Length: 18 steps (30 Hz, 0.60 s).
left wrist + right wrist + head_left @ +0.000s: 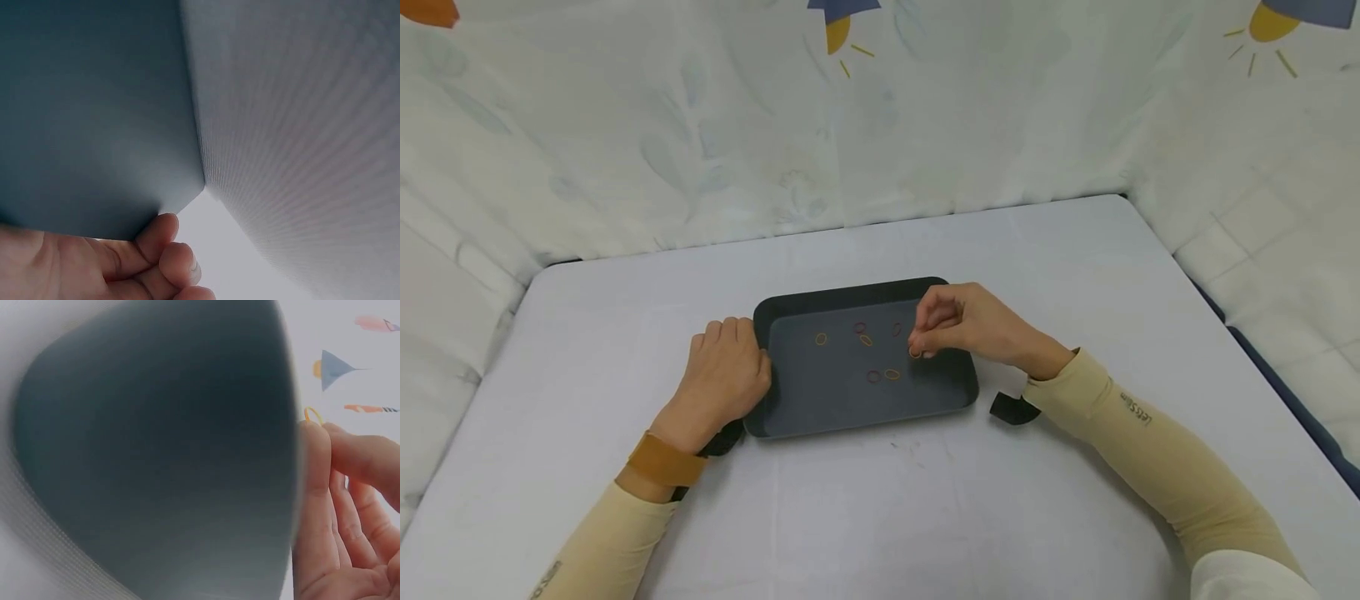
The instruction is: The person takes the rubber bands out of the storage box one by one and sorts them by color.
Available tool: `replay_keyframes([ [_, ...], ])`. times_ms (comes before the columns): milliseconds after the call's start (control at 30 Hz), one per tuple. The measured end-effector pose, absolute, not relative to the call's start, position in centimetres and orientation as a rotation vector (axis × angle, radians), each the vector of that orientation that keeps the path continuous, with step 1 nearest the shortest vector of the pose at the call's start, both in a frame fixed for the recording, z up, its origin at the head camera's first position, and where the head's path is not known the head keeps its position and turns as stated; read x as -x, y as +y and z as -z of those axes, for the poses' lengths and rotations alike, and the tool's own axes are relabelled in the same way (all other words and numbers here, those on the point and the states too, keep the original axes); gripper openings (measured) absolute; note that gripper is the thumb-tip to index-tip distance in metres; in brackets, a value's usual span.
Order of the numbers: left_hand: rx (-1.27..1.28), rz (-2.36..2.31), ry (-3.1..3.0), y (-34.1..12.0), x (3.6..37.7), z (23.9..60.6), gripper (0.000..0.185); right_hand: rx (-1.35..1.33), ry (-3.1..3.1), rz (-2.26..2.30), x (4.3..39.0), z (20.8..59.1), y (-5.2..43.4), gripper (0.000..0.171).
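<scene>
- while our left grip [722,371] holds the tray [808,400] at left, our right grip [964,323] pinches a yellow band [314,410] over the tray's right side.
- we see loose bands [866,340] leftward, most nearer our right grip.

- Two hands: your left hand [724,367] and your right hand [958,323].
- One yellow loop [314,410] pinched between your right fingertips.
- Three yellow loops [892,374] lying left of your right fingertips.
- Three reddish loops [873,376], also left of your right fingertips.
- One dark tray [812,396], its edge at your left fingers.
- Two beige sleeves [1165,467], back from your fingers along your arms.
- One orange band [664,461] behind your left fingers.
</scene>
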<state>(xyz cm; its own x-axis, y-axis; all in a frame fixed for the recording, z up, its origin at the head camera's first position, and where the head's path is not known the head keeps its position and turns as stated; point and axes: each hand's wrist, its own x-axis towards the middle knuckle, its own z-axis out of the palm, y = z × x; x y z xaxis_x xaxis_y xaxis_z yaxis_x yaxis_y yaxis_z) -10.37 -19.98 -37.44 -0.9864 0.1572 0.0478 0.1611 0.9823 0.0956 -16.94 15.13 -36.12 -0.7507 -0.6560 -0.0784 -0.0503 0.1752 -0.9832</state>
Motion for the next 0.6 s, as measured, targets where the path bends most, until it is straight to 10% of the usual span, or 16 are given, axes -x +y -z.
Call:
replay_keyframes([
  [600,0.266,0.146,-3.104,-19.1,11.2,38.6,0.02,0.425,2.1,1.723,17.9,35.3,17.9,0.026],
])
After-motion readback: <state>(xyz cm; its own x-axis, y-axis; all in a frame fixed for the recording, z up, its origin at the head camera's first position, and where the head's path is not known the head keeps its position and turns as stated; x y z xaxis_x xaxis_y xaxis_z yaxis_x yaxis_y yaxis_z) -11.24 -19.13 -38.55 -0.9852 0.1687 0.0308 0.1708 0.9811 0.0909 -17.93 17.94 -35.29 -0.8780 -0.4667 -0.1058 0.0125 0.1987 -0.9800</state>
